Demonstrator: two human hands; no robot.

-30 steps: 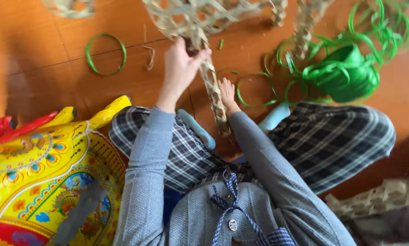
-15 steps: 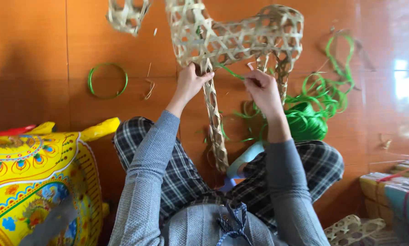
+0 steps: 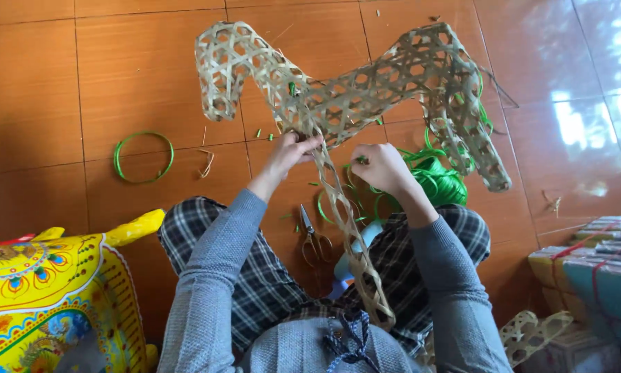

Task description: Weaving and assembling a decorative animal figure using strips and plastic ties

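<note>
Pinching the pale woven bamboo lattice animal frame (image 3: 352, 90) at its belly, my left hand (image 3: 291, 148) grips strips; my right hand (image 3: 379, 166), fisted just beside, seems to hold green ribbon (image 3: 438, 179). I judge the frame light, springy, crushable.

My left hand (image 3: 291, 153) hides its fingertips behind the woven bamboo frame (image 3: 365, 90). The frame covers part of the green strip bundle (image 3: 438, 181). The yellow painted figure (image 3: 48, 297) and the wrapped stacks (image 3: 600, 276) run past the picture's edges.
</note>
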